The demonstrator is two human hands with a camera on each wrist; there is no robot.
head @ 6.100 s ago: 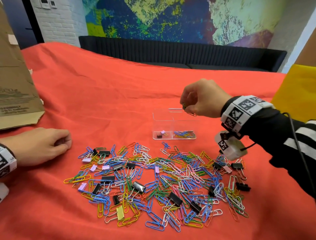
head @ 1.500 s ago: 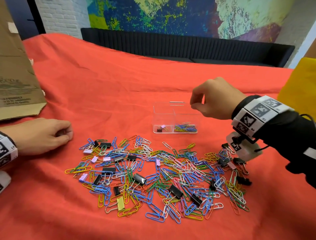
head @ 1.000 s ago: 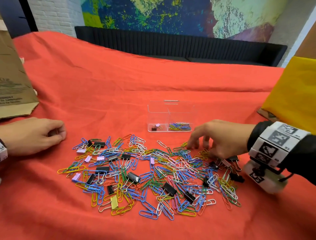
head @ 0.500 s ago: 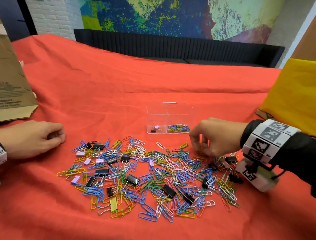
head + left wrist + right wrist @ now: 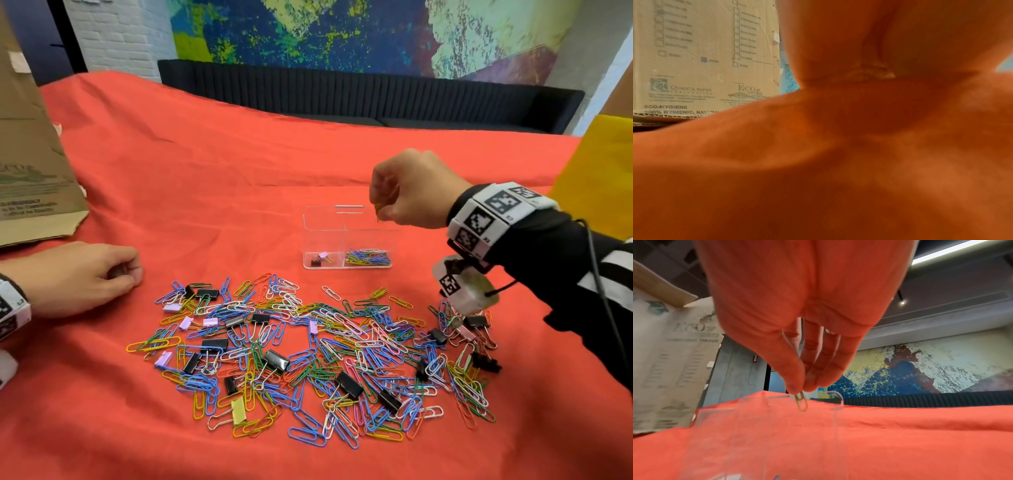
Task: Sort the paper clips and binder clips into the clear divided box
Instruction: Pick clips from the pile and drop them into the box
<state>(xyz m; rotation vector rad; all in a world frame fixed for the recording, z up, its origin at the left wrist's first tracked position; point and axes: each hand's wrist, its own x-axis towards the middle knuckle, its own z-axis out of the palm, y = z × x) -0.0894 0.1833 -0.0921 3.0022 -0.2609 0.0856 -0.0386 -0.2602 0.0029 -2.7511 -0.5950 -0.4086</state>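
Note:
My right hand (image 5: pixel 380 209) hangs over the right compartment of the clear divided box (image 5: pixel 322 236), pinching a yellow paper clip (image 5: pixel 377 213) between thumb and fingertips; the right wrist view shows the same paper clip (image 5: pixel 802 402) dangling just above the box rim (image 5: pixel 836 394). That compartment holds several coloured paper clips (image 5: pixel 366 257); the left one holds two binder clips (image 5: pixel 320 258). A wide pile of mixed paper clips and binder clips (image 5: pixel 308 353) lies in front of the box. My left hand (image 5: pixel 113 274) rests loosely curled on the red cloth at far left, holding nothing.
A brown cardboard box (image 5: pixel 30 144) stands at the far left, also filling the left wrist view (image 5: pixel 705 56). A yellow object (image 5: pixel 596 161) sits at the right edge. A dark sofa (image 5: pixel 342 99) runs behind the table.
My right hand has lifted from the right side of the pile with a yellow paper clip and moved up over the box's right compartment. My left hand has stayed put.

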